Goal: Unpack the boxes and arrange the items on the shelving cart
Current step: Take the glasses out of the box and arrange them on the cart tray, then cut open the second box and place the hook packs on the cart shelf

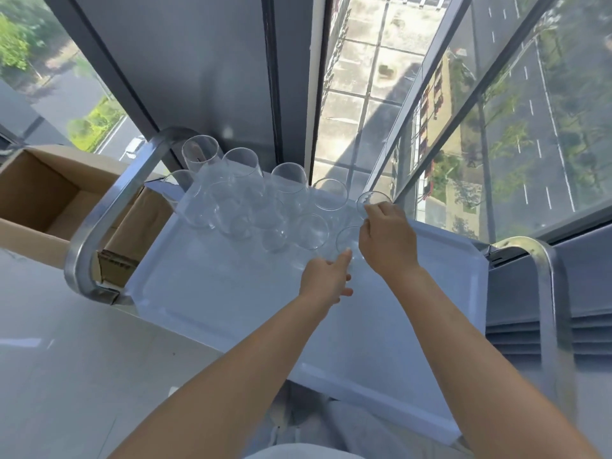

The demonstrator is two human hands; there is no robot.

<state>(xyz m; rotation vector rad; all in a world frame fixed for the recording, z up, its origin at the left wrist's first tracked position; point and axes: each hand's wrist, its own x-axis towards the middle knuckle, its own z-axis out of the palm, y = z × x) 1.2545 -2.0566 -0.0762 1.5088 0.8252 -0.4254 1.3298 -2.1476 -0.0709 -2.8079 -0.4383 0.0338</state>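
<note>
No writing, label, brand or number can be read anywhere in this view. The open brown cardboard box point(49, 200) at the left shows only plain faces, and the clear drinking glasses point(265, 207) and pale blue cart tray point(212, 293) carry no print.

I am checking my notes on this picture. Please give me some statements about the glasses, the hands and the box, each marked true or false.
1. The glasses stand on the cart's top tray. True.
2. The right hand holds a glass at the row's right end. True.
3. The cardboard box is on the tray. False: it sits left of the cart, beyond the handle.
4. The left hand is inside the box. False: it is over the tray, at a glass.
</note>
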